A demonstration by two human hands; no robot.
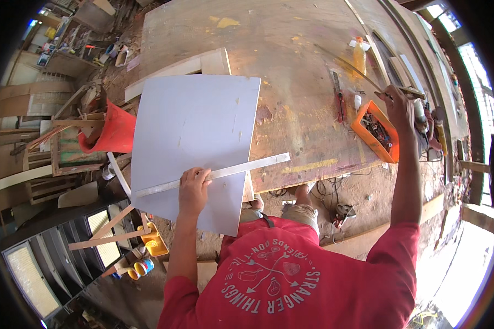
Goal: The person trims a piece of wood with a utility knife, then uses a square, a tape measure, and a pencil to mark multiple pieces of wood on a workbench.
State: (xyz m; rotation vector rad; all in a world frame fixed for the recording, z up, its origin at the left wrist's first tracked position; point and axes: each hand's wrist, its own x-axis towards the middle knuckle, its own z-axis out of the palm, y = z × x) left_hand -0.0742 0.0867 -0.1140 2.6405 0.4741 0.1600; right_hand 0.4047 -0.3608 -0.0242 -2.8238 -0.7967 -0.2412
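A white panel lies at the left of the worktable, jutting past its near edge. Across its lower part runs a pale flat straight bar, slanting up to the right beyond the panel. My left hand is closed over this bar, fingers on top. Out at the right, above an orange bin of small mixed hardware, my right hand is closed. A long thin tool reaches from it toward the table's middle; its exact kind is unclear. Part of it is hidden by my fingers.
The stained worktable carries a wooden frame under the panel, an orange bottle and a red-and-black tool. A red container stands left. Cables and a power tool lie on the floor.
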